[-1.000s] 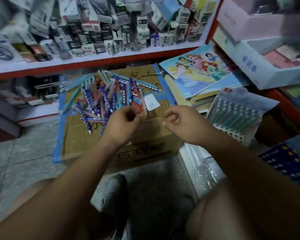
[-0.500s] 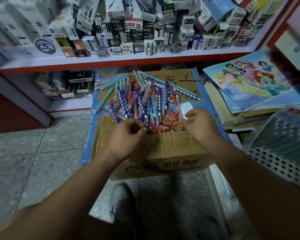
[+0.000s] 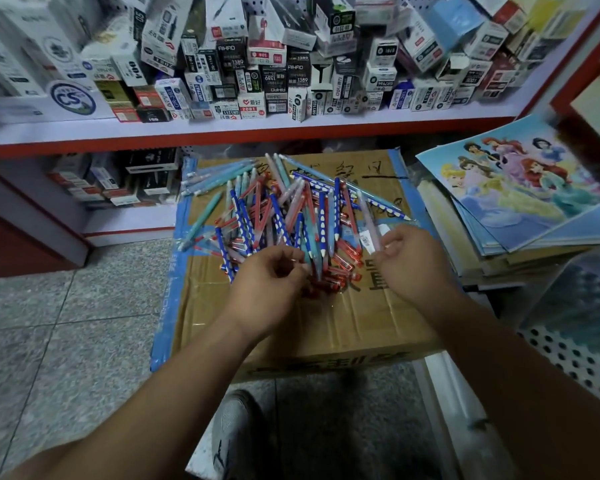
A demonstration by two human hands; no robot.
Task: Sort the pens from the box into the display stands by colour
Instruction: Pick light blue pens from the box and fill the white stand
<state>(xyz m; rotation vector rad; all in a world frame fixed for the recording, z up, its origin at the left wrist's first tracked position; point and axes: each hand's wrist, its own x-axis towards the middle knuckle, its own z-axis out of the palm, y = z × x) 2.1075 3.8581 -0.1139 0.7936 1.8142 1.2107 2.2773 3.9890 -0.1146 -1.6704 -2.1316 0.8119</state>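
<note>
- Fingers of your right hand (image 3: 409,265) pinch a pale pink pen (image 3: 368,216) at the pile's right edge. A second ago that hand hung in front of the box, so a fresh pick looks under way. Your left hand (image 3: 267,285) stays curled over the pile's near edge; I cannot tell whether it grips anything.
- The cardboard box (image 3: 326,327) is a matte brown block with blue tape (image 3: 181,258) along its edges. Its flat top carries all the loose stock.
- The display stand (image 3: 568,351) at your right is white perforated plastic with blurred teal pens inside, well apart from the pile.
- The pens (image 3: 291,216) lie criss-crossed on the box top. They are slim, smooth sticks: white-dotted blue, red, teal and pale pink. Most look unsorted.
- The pinched pen wears a small white label (image 3: 366,237).
</note>
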